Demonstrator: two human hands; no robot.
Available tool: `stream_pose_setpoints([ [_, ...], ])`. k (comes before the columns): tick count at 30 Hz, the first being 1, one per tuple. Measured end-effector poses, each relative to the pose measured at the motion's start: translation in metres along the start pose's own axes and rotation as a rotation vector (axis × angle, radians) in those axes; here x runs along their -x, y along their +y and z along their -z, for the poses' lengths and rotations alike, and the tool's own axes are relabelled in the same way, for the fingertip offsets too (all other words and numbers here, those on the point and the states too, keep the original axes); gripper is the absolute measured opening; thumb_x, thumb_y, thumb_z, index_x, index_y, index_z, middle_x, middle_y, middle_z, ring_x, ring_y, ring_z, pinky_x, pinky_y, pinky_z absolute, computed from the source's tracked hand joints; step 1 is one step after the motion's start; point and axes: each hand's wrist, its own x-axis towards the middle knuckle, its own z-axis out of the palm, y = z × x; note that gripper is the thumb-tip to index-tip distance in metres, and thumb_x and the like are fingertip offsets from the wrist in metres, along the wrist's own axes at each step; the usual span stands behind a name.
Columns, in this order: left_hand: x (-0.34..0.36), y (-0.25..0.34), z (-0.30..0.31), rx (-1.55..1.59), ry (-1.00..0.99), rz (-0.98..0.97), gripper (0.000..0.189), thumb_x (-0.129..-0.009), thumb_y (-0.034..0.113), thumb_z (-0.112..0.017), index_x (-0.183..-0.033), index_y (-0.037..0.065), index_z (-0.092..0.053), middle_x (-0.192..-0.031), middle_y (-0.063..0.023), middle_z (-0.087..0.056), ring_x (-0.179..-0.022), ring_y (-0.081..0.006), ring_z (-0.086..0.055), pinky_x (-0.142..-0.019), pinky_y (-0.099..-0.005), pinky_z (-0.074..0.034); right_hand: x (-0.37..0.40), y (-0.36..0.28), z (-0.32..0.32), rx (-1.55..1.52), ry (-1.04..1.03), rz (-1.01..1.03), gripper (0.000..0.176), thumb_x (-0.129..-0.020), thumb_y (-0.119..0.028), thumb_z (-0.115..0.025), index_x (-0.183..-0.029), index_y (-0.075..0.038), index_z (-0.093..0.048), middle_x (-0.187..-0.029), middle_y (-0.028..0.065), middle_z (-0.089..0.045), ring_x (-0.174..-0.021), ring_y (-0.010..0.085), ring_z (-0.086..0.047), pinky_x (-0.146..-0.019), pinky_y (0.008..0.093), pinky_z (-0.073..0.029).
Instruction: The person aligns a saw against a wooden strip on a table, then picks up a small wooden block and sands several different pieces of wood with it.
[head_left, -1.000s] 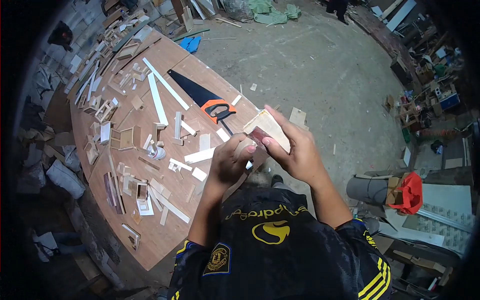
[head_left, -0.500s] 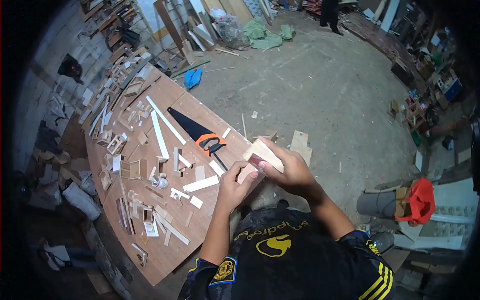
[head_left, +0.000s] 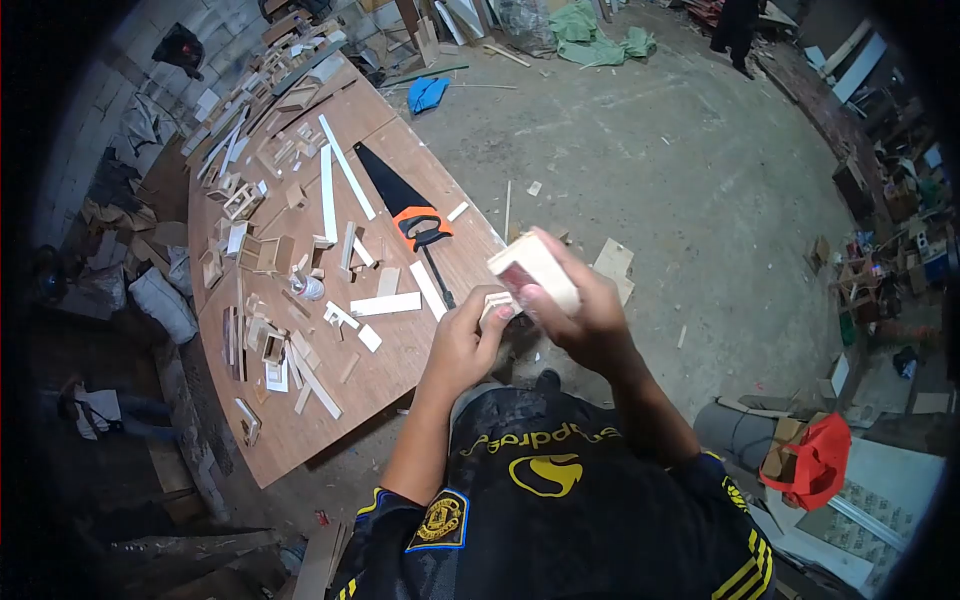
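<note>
My right hand (head_left: 588,308) grips a pale wooden block (head_left: 545,268) with a reddish-brown face on its underside, which looks like sandpaper. Pinched between the thumb and fingers of my left hand (head_left: 464,345) is a small light wood piece (head_left: 498,301), mostly covered by the fingers. The block is held just above and to the right of that piece, with a small gap showing. Both hands are over the near right edge of the wooden table (head_left: 385,395). A handsaw (head_left: 408,208) with an orange and black handle lies beyond my left hand.
White strips (head_left: 385,304), small wooden frames (head_left: 267,254) and a small bottle (head_left: 308,287) are spread over the table. On the concrete floor (head_left: 600,150) are a blue cloth (head_left: 427,94) and wood scraps (head_left: 613,262). A red bag (head_left: 820,460) is at the right.
My right hand has lifted the block up and away from the small wood piece, which was against it before. The camera view has shifted, so the table appears lower and turned.
</note>
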Motion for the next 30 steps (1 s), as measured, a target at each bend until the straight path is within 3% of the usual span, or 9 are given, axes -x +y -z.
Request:
stream_pose_setpoints([
  [1,0.001,0.001,-0.002,-0.003,-0.003,0.002,0.020,-0.094,0.021,-0.054,-0.101,0.002,-0.056,-0.075,-0.0168,-0.063,-0.067,-0.0277,-0.064,-0.061,-0.0344,-0.047,-0.003,-0.003,-0.001,0.070,-0.025,-0.019,0.053,-0.085,-0.020,-0.064,-0.131,0.001,-0.048,-0.106,0.0263,-0.063,-0.099,0.0361,-0.064,-0.083,0.0373,-0.049],
  [7,-0.002,-0.008,-0.002,-0.163,-0.003,-0.014,0.021,-0.092,0.022,-0.058,-0.094,0.002,-0.056,-0.070,-0.0194,-0.060,-0.059,-0.0343,-0.061,-0.053,-0.0373,-0.045,-0.004,-0.005,0.008,0.222,-0.119,-0.002,0.055,-0.083,-0.016,-0.063,-0.133,0.001,-0.047,-0.106,0.0263,-0.063,-0.099,0.0358,-0.064,-0.083,0.0360,-0.049],
  [16,-0.003,-0.015,-0.009,-0.168,-0.006,0.000,0.025,-0.094,0.025,-0.056,-0.096,0.000,-0.052,-0.075,-0.0244,-0.060,-0.073,-0.0455,-0.059,-0.060,-0.0443,-0.047,-0.012,0.014,0.005,0.208,-0.159,0.085,0.050,-0.084,-0.020,-0.064,-0.128,0.000,-0.050,-0.104,0.0262,-0.063,-0.093,0.0396,-0.063,-0.078,0.0406,-0.050],
  [18,0.000,-0.029,-0.009,-0.123,0.041,0.002,0.025,-0.094,0.025,-0.055,-0.097,0.000,-0.052,-0.074,-0.0235,-0.060,-0.068,-0.0421,-0.061,-0.059,-0.0416,-0.046,-0.010,0.014,0.014,0.209,-0.226,0.047,0.050,-0.085,-0.020,-0.063,-0.128,0.001,-0.050,-0.106,0.0260,-0.063,-0.094,0.0385,-0.063,-0.079,0.0400,-0.050],
  [21,0.005,-0.042,-0.005,0.022,0.062,0.209,0.027,-0.096,0.025,-0.052,-0.096,-0.001,-0.053,-0.071,-0.0176,-0.060,-0.063,-0.0229,-0.060,-0.058,-0.0356,-0.046,-0.004,0.028,0.020,0.114,-0.208,-0.022,0.050,-0.086,-0.020,-0.063,-0.129,0.001,-0.050,-0.109,0.0250,-0.063,-0.098,0.0361,-0.064,-0.082,0.0393,-0.050],
  [26,0.004,-0.054,-0.003,0.083,-0.002,0.215,0.026,-0.097,0.026,-0.050,-0.098,0.000,-0.050,-0.075,-0.0139,-0.060,-0.061,-0.0188,-0.057,-0.057,-0.0346,-0.046,-0.001,0.028,0.011,0.071,-0.129,0.033,0.050,-0.085,-0.017,-0.064,-0.131,-0.002,-0.049,-0.116,0.0229,-0.061,-0.105,0.0345,-0.062,-0.087,0.0382,-0.049],
  [27,0.003,-0.054,-0.003,0.177,-0.023,0.192,0.025,-0.097,0.026,-0.050,-0.098,0.001,-0.049,-0.076,-0.0118,-0.059,-0.060,-0.0173,-0.056,-0.056,-0.0335,-0.045,-0.002,0.024,0.004,0.127,-0.082,0.112,0.054,-0.082,-0.016,-0.068,-0.133,-0.008,-0.051,-0.100,0.0167,-0.065,-0.090,0.0321,-0.065,-0.077,0.0360,-0.051],
  [28,0.003,-0.049,-0.002,0.181,-0.027,0.188,0.025,-0.097,0.026,-0.050,-0.098,0.001,-0.049,-0.076,-0.0118,-0.059,-0.060,-0.0173,-0.056,-0.056,-0.0335,-0.045,-0.002,0.023,0.001,0.134,-0.079,0.111,0.054,-0.082,-0.016,-0.068,-0.133,-0.008,-0.051,-0.100,0.0167,-0.065,-0.090,0.0321,-0.065,-0.077,0.0360,-0.051],
  [30,0.002,-0.029,0.006,0.346,-0.185,0.372,0.022,-0.098,0.024,-0.047,-0.100,0.002,-0.048,-0.076,-0.0072,-0.057,-0.062,-0.0147,-0.054,-0.058,-0.0302,-0.045,-0.001,0.026,-0.005,0.423,-0.217,0.294,0.055,-0.078,-0.015,-0.072,-0.130,-0.011,-0.055,-0.077,0.0092,-0.057,-0.069,0.0262,-0.056,-0.062,0.0351,-0.047],
])
